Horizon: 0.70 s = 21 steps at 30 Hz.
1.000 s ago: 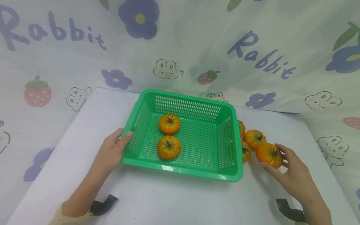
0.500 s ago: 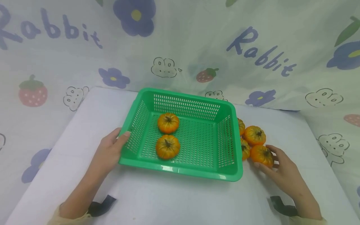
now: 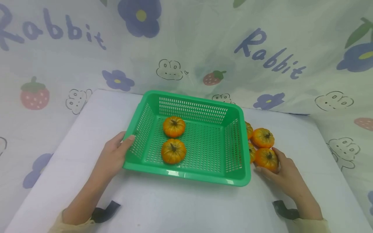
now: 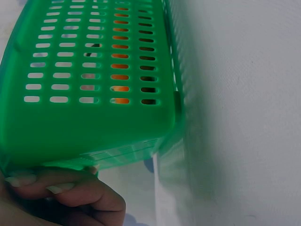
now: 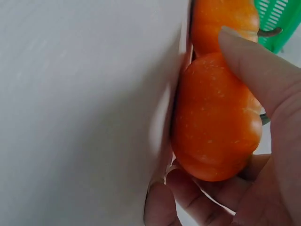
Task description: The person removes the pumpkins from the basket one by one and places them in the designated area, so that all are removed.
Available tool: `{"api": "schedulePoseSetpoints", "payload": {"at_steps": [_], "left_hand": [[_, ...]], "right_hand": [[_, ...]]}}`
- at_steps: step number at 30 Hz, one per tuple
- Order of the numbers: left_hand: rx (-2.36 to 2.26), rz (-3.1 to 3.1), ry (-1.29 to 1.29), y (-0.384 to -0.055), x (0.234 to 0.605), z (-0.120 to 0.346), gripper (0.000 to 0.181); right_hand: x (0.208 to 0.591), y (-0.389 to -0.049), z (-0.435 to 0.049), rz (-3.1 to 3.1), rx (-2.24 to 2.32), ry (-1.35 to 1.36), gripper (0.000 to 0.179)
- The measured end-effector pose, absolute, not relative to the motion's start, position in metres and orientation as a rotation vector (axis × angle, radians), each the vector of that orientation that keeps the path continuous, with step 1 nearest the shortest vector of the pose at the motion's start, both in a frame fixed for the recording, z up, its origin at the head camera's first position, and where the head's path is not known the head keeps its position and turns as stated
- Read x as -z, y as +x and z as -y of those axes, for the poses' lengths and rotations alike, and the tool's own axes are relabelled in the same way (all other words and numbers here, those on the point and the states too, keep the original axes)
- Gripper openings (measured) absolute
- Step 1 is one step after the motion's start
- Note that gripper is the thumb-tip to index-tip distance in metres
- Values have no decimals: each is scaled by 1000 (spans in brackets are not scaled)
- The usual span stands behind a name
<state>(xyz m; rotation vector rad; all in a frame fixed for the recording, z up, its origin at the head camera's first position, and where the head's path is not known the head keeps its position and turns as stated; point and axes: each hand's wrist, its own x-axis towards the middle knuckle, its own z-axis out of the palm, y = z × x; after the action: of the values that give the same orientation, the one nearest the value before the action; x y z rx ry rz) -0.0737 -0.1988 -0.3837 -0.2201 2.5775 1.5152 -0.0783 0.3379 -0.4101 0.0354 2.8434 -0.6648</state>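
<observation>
My left hand [image 3: 112, 155] grips the left rim of a green plastic basket [image 3: 186, 176]; in the left wrist view its curled fingers [image 4: 91, 190] show at the rim. Inside the basket, toward its left side, sit two small orange pumpkins, a far one [image 3: 174, 127] and a near one [image 3: 173, 151]. To the right of the basket my right hand [image 3: 287, 176] holds another small pumpkin [image 3: 266, 160] low at the table, thumb on one side and fingers on the other. The right wrist view shows this pumpkin [image 5: 216, 117] right up against a neighbouring one.
More pumpkins cluster on the white table [image 3: 180, 207] by the basket's right wall: one [image 3: 263, 138] just beyond the held pumpkin, and two [image 3: 249, 130] partly hidden behind the basket rim. A printed cloth backdrop [image 3: 192, 42] rises behind and beside the table.
My right hand has brought its pumpkin left and down against the other pumpkins near the basket. The left hand keeps its grip on the rim, and the basket has hardly moved.
</observation>
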Motion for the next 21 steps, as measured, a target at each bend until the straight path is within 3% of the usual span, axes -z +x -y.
{"api": "schedulePoseSetpoints", "payload": {"at_steps": [9,21], "left_hand": [[-1506,-2570,-229,-73,383,199,73],[-1481,-2573,-245,-74,385,199,71]], "right_hand": [[411,-75,-348,-2804,701,-35,122],[411,-72,-365,-2705,839,1,97]]}}
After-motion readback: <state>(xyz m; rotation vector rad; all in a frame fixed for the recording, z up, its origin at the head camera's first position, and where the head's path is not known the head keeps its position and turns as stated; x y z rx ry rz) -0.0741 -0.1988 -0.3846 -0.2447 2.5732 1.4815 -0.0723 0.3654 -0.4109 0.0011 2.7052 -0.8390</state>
